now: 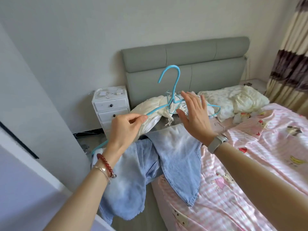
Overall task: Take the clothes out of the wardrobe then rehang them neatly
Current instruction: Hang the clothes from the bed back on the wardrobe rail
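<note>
A bed with a pink checked cartoon-print sheet (260, 164) fills the right side, backed by a grey padded headboard (186, 64); a small white wooden drawer chest (110, 108) stands at its left and a brown-and-cream striped curtain (290, 60) hangs at far right. Pale blue denim jeans (168, 157) drape over the bed's near corner. A light blue plastic clothes hanger (175, 90) is held up above the bed's left edge, hook upright, with a cream white fringed garment (156, 112) bunched beneath it. The left hand (125, 129) pinches the hanger's left arm end between thumb and fingers. The right hand (195, 115), fingers spread and straight, is released, in front of the hanger's right arm; contact cannot be told
</note>
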